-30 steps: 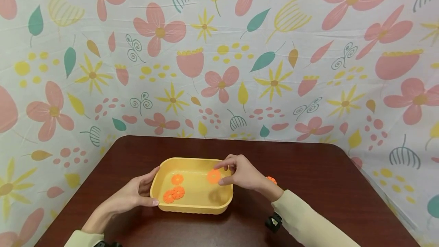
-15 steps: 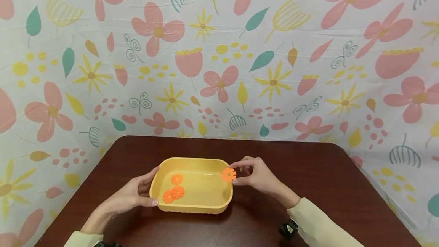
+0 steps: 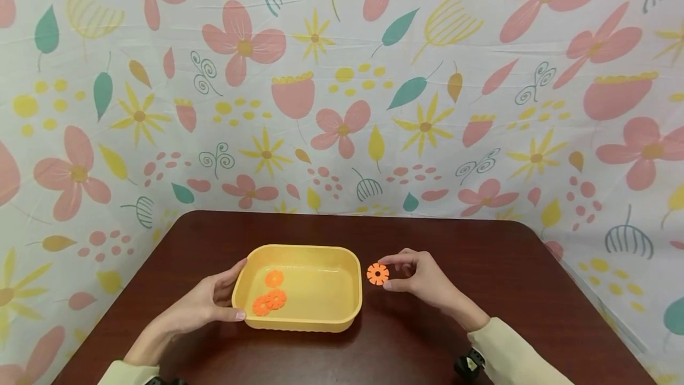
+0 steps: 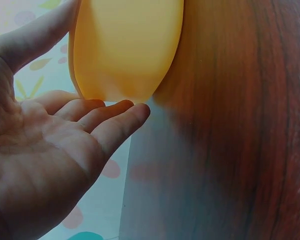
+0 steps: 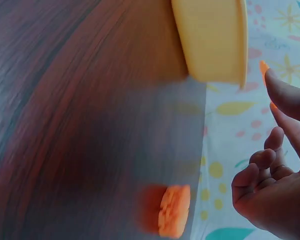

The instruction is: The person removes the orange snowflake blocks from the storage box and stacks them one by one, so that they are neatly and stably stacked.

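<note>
My left hand (image 3: 195, 306) grips the left end of a yellow plastic tray (image 3: 299, 323), its thumb at the near corner. In the left wrist view the fingertips (image 4: 141, 111) meet the tray's end wall (image 4: 127, 60). Just past the tray's right side, my right hand (image 3: 424, 278) pinches an orange notched disc (image 3: 377, 274) with a hole in its middle, held up on edge between thumb and forefinger. Three similar discs (image 3: 274, 279) lie in the tray's left part, two overlapping. A stack of orange discs (image 5: 174, 211) shows in the right wrist view, hidden behind my right hand in the head view.
The dark wooden table (image 3: 459, 236) has rounded far corners. A white cloth (image 3: 342, 76) with printed flowers and leaves hangs behind it and at both sides. A black wrist device (image 3: 470, 364) sits on the right sleeve.
My right hand has moved right from above the tray to beyond its right side, carrying the orange notched disc. The left hand and tray have hardly moved.
</note>
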Tool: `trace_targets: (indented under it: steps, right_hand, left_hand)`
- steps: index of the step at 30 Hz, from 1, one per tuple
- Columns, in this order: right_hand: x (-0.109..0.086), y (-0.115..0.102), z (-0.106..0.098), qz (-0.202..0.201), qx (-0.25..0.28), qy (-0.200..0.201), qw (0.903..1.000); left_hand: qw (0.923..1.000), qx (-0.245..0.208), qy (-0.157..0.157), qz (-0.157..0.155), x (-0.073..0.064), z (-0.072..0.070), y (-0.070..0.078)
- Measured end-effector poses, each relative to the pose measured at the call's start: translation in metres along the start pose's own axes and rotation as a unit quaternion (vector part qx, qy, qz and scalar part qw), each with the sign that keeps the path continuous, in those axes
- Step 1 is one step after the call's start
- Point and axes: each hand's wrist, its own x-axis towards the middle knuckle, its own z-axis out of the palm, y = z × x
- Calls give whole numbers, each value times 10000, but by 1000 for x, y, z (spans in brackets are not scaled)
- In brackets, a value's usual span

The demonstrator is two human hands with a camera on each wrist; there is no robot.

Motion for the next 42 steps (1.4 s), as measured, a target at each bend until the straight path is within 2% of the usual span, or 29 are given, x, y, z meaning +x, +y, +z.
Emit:
trace_targets:
  steps: [6, 22, 35, 42]
  right_hand:
    - [-7, 12, -16, 420, -53, 115, 9990]
    - [-26, 37, -49, 833, -172, 384, 9956]
    - [-31, 52, -61, 958, -423, 390, 9937]
    - [-34, 53, -62, 1256, -456, 269, 9907]
  left_hand:
    - [10000, -3, 38, -28, -1, 1, 1]
    - [10000, -56, 4, 2, 1, 0, 0]
    - [9999, -106, -26, -70, 1, -1, 0]
    - [10000, -37, -56, 48, 1, -1, -1]
